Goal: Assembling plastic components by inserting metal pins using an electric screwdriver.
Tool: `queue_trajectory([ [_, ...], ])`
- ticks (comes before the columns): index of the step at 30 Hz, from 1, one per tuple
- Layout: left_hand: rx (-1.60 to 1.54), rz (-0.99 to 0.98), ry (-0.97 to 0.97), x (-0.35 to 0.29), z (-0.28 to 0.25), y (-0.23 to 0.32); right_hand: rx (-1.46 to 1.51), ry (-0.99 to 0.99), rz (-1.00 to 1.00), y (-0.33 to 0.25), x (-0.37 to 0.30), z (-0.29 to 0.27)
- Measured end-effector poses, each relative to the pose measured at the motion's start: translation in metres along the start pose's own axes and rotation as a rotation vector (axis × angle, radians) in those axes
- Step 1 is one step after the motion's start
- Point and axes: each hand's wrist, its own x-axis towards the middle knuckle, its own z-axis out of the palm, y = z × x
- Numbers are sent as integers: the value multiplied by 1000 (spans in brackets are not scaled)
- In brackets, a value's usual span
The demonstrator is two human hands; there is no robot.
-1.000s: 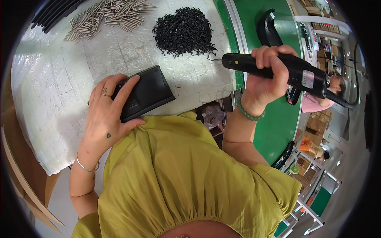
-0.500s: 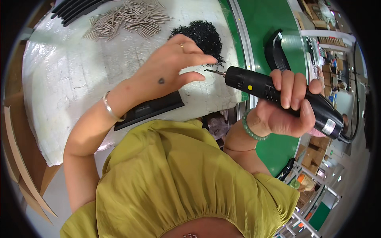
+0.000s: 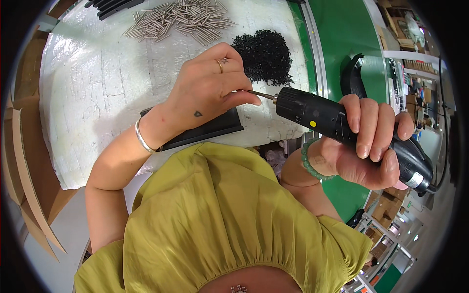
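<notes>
My right hand (image 3: 371, 141) is wrapped round a black electric screwdriver (image 3: 312, 115), held nearly level with its bit (image 3: 264, 94) pointing left. My left hand (image 3: 215, 80) pinches the bit's end between thumb and forefinger. A small screw may be at the tip, but the fingers hide most of it. Beyond the left hand lies a pile of small black screws (image 3: 268, 56) on the white wrapped work surface (image 3: 97, 73). Under my left wrist is a flat black part (image 3: 215, 131) with a raised edge, partly covered by the hand.
Silver metal pins (image 3: 181, 20) lie heaped at the far side, near black ribbed parts (image 3: 115, 6). A curved black piece (image 3: 354, 78) rests on the green table (image 3: 337, 29) to the right. Cardboard flaps (image 3: 34, 180) stand at the left. The screwdriver's cord (image 3: 445, 166) runs up the right side.
My left thumb and forefinger, apart before, have closed on the bit's end. The screwdriver has come up to the left hand. The whole view has shifted slightly.
</notes>
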Motion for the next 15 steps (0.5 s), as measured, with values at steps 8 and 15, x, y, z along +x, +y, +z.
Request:
queue_trajectory([
  [8, 148, 94, -103, -8, -6, 2, -204, -225, 44, 2, 1, 11],
  [15, 45, -33, -19, -15, -14, -1, -158, -221, 6, 21, -1, 15],
])
